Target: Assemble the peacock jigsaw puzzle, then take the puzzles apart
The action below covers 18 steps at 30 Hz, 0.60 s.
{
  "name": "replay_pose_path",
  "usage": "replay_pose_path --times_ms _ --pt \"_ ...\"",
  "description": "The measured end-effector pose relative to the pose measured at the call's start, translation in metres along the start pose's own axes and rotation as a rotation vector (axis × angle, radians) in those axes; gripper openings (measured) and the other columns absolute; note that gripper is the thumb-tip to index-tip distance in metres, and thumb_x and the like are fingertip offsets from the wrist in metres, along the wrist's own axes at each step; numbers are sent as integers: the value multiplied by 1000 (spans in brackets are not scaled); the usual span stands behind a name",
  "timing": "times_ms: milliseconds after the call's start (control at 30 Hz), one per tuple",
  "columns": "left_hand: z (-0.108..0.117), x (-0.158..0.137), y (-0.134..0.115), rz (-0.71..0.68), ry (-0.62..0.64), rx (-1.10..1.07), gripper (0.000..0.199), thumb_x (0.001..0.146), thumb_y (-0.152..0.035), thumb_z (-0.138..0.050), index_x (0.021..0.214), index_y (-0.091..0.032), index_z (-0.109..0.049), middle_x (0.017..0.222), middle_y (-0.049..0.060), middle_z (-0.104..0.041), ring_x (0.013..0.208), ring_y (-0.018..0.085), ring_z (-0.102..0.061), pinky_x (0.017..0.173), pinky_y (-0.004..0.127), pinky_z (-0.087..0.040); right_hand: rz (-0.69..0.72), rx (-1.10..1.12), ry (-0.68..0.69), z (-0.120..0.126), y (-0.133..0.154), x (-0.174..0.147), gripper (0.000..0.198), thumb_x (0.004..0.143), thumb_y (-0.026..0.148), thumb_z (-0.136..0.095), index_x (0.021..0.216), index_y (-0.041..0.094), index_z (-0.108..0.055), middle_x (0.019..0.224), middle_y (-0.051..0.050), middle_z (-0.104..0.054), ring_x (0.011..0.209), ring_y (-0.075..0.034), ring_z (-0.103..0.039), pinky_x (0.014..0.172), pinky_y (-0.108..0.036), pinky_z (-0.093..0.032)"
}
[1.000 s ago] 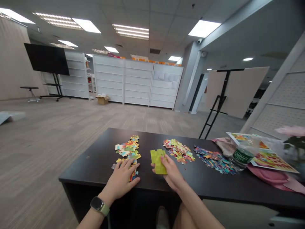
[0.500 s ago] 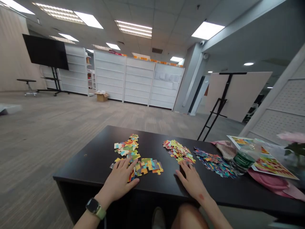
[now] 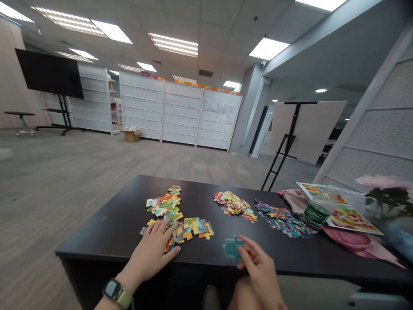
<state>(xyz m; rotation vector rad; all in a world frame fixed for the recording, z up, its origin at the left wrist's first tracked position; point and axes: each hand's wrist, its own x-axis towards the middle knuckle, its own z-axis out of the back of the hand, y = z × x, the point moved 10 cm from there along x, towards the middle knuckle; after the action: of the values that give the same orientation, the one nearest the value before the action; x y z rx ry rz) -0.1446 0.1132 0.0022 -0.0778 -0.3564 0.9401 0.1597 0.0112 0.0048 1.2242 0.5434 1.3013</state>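
Observation:
My right hand (image 3: 258,262) pinches a teal jigsaw puzzle piece (image 3: 232,248) between thumb and fingers, just above the near part of the dark table (image 3: 206,250). The piece is slightly blurred. My left hand (image 3: 156,245) lies open with fingers spread over the near-left corner of a partly joined puzzle (image 3: 195,227), covering some of it. That puzzle forms an L, one strip running away from me and another toward the right. Beyond my right hand is a heap of yellow and red puzzle pieces (image 3: 235,204).
A pile of blue and purple pieces (image 3: 280,219) lies to the right. Beside it stand a plastic bottle (image 3: 316,213) with a green label, a printed picture sheet (image 3: 355,219), a pink cloth bag (image 3: 346,241) and pink flowers (image 3: 383,183). An easel (image 3: 287,142) stands beyond the table.
My right hand has come back from the yellow and red heap toward me, now pinching a teal piece. My left hand stays on the joined puzzle. The view has shifted slightly right.

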Motion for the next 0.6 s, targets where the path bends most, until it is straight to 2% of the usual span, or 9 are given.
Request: replay_pose_path --times_ms 67,100,133,200,300,400,467,533,600 --pt "0 0 1 2 -8 4 62 94 -60 -50 150 -34 -43 151 8 -47 135 34 -43 110 52 -35 -244 232 -102 4 -24 5 53 80 55 -72 117 18 -66 83 -6 -75 73 -24 -72 55 -32 -61" --pt "0 0 1 3 -11 6 62 94 -60 -50 150 -34 -43 151 8 -47 135 35 -43 109 52 -35 -306 310 -108 3 -30 7 57 77 56 -75 117 17 -64 80 -5 -74 72 -23 -71 55 -32 -61" --pt "0 0 1 4 -14 8 62 94 -60 -50 150 -34 -44 151 9 -47 135 35 -43 109 52 -35 -323 353 -110 3 -32 12 58 76 56 -76 116 17 -63 79 -5 -74 72 -23 -71 58 -33 -62" --pt "-1 0 1 -1 -22 11 62 94 -61 -49 150 -34 -44 152 8 -47 135 35 -43 109 52 -36 -239 311 -166 16 -27 24 52 79 55 -73 114 19 -62 84 -5 -74 77 -23 -72 68 -37 -63" --pt "-2 -1 1 -16 -37 20 60 94 -59 -50 149 -35 -45 150 8 -49 134 34 -45 110 50 -35 39 -61 -179 37 -4 40 37 87 50 -62 111 21 -67 107 -10 -74 101 -28 -70 93 -46 -57" --pt "-3 -1 2 -15 -52 29 59 95 -59 -49 149 -35 -45 148 8 -50 135 34 -45 111 50 -34 225 -505 82 31 -2 48 42 89 42 -58 125 22 -66 137 -11 -62 132 -30 -54 114 -49 -40" --pt "-4 -1 3 -17 -51 31 59 95 -59 -48 149 -35 -45 149 8 -50 135 34 -44 110 50 -34 254 -715 171 43 -16 49 50 92 39 -52 139 22 -57 151 -11 -49 143 -26 -42 118 -46 -34" --pt "-5 0 3 -24 -49 33 59 95 -59 -48 149 -35 -45 149 8 -50 134 34 -45 110 50 -34 211 -905 84 80 -32 54 51 95 37 -43 140 19 -55 154 -11 -45 145 -24 -38 120 -43 -32" --pt "-4 0 2 -31 -53 34 58 95 -59 -48 148 -34 -47 149 8 -50 133 35 -45 109 50 -35 99 -1050 -60 125 -50 58 53 93 37 -40 134 10 -60 148 -19 -51 142 -31 -40 117 -51 -32"
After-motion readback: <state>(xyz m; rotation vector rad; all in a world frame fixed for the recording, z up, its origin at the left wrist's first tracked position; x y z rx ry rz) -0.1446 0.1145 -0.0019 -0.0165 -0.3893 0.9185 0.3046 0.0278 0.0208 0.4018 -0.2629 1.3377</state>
